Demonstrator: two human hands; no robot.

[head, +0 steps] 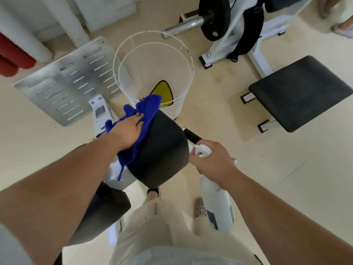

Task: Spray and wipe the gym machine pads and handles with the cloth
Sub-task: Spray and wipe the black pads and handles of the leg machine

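A black padded seat (164,150) of a white gym machine sits just below the middle of the view. My left hand (128,131) presses a blue cloth (139,119) flat against the pad's left side. To the right of the pad, my right hand (212,159) grips the neck of a white spray bottle (215,201), whose body hangs down toward the floor. A black handle grip (192,135) sticks out beside the pad, just above the bottle's nozzle. A second dark pad (103,209) lies lower left, partly hidden by my left forearm.
A white mesh basket (122,60) with a yellow item inside stands behind the pad. A metal foot plate (63,88) lies at left. At right are a black bench pad (299,92) and a barbell with a weight plate (214,16). Another person's feet show at top right.
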